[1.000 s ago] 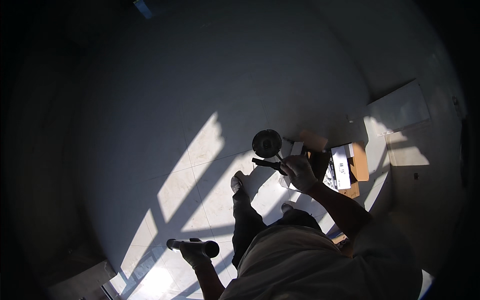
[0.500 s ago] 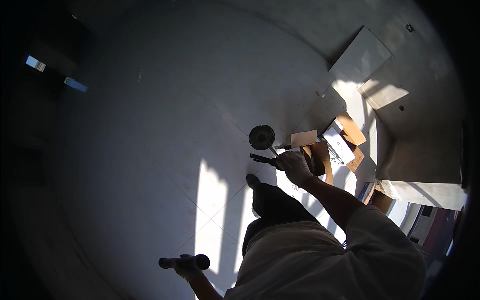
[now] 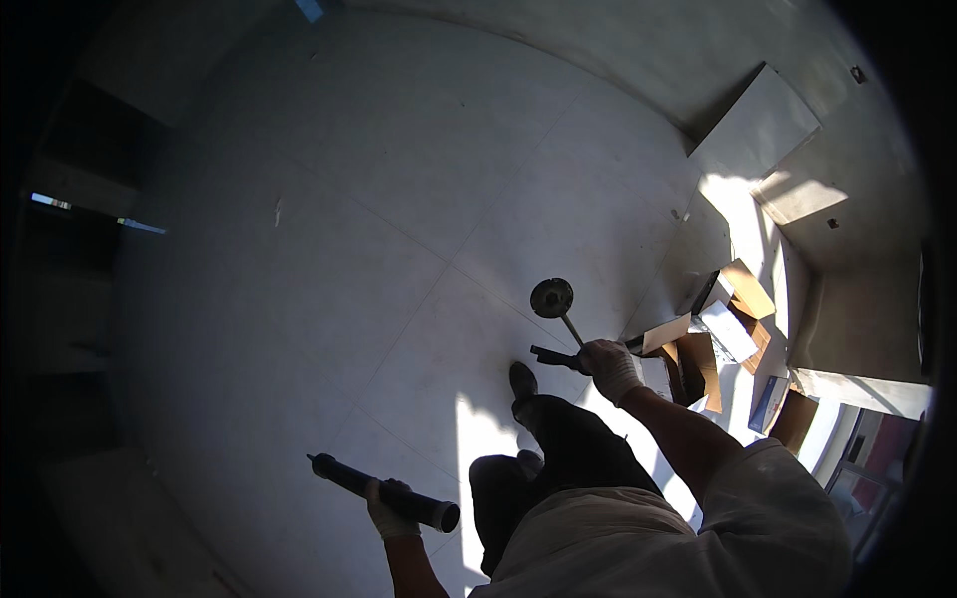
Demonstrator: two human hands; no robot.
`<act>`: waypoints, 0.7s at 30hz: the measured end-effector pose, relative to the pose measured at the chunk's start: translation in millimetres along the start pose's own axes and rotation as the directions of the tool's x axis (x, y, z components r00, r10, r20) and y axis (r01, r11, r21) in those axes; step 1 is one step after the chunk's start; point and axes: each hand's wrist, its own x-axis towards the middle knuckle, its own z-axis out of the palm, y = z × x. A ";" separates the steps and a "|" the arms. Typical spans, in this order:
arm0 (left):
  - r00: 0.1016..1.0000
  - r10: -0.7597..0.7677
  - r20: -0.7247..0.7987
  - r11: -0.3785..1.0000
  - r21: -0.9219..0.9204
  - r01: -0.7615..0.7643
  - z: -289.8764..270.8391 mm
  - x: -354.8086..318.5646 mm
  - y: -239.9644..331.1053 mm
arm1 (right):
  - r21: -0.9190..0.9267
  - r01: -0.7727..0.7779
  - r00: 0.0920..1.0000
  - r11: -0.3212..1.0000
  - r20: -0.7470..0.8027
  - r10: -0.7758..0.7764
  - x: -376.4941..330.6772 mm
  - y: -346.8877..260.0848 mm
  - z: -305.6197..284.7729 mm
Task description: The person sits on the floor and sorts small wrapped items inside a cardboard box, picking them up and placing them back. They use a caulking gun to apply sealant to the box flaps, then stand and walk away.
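In my gloved left hand (image 3: 389,512) is a long dark tube (image 3: 344,474), which looks like a caulking gun barrel. It has a thin nozzle at its far end and a broad round near end. My gloved right hand (image 3: 610,369) is closed around a metal rod with a round dark disc (image 3: 551,298) at its tip. A black handle or lever (image 3: 554,356) sticks out from the same hand; together they look like the handle-and-plunger part of a caulking gun. Both tools are held apart above the floor (image 3: 399,249). My fingers partly hide the grips.
Opened cardboard boxes (image 3: 703,371) and a white box (image 3: 728,332) lie on the floor to the right. Beyond them a pale panel (image 3: 760,125) leans at the wall. My dark shoe (image 3: 521,380) is below the rod. Sunlight falls across the floor.
The view has shifted, with the boxes now farther right. My left hand has come up and right, and the tube now shows more of its length and nozzle. Both hands keep their hold.
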 end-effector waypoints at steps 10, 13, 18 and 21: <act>0.984 -0.116 0.132 0.862 0.505 0.034 223.5 210.1 19.1 | 0.203 -0.206 0.976 0.957 -0.030 0.216 162.1 -30.6 76.3; 0.942 -0.200 0.268 0.769 0.638 -0.018 271.3 300.0 3.5 | 0.212 -0.264 0.964 0.941 0.042 0.262 211.0 -29.2 123.4; 0.922 -0.234 0.308 0.495 0.854 -0.160 330.7 413.7 -44.5 | 0.451 -0.488 0.870 0.748 0.179 0.460 260.1 -20.8 207.7; 0.885 -0.203 0.419 0.304 0.886 -0.350 359.1 483.8 -69.5 | 0.531 -0.547 0.830 0.647 0.242 0.503 300.4 -5.7 266.9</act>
